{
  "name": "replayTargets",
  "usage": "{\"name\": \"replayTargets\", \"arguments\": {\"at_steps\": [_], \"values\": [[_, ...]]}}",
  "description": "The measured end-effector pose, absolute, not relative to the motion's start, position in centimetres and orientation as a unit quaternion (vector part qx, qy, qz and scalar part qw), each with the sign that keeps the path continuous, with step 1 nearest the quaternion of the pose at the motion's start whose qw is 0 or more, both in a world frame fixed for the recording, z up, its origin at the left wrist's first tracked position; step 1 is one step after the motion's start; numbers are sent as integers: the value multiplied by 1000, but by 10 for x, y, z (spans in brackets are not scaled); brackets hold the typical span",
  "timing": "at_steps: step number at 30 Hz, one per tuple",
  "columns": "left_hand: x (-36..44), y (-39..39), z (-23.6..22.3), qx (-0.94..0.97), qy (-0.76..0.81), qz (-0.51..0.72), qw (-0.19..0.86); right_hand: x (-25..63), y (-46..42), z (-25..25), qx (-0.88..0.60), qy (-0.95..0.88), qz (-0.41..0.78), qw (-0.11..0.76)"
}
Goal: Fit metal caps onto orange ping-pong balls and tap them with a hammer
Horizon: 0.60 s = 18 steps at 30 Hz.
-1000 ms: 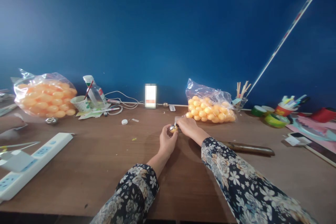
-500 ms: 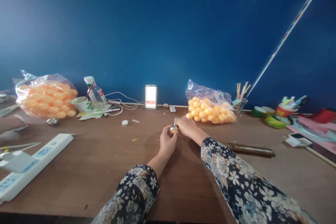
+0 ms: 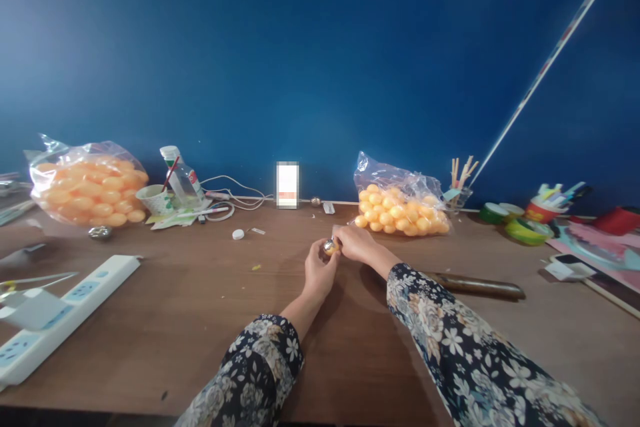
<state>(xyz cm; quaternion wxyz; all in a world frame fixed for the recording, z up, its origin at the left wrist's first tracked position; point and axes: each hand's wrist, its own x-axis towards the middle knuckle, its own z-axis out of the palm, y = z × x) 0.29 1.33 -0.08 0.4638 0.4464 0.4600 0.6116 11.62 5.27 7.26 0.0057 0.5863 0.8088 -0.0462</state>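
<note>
Both of my hands meet over the middle of the brown table (image 3: 210, 320). My left hand (image 3: 319, 270) is closed round a small orange ball (image 3: 329, 248) that has a shiny silvery patch on it. My right hand (image 3: 356, 243) is pinched against the top of the same ball; what its fingertips hold is too small to make out. Just beyond my hands lies a clear plastic bag of orange balls (image 3: 400, 207). A larger bag of orange balls (image 3: 87, 185) sits at the far left.
A white power strip (image 3: 60, 310) lies at the left front. A paper cup (image 3: 155, 198), a plastic bottle (image 3: 180, 177) and cables sit by the blue wall. A dark rod (image 3: 475, 285) lies right of my arm; tape rolls (image 3: 525, 230), a pen cup and papers crowd the right.
A co-worker's hand at the far left edge has drawn out of view. My own hands stay on the small ball, the right one shifting slightly left.
</note>
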Motion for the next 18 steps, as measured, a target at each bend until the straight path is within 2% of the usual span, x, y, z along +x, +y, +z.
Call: {"name": "replayTargets", "arguments": {"at_steps": [8,18], "values": [[3,11,-1,446,453,614,468,121,52,69,584,809,-64,-28],[3,11,2,445,456,612,469,118,54,69,595,800,-72,-15]]}}
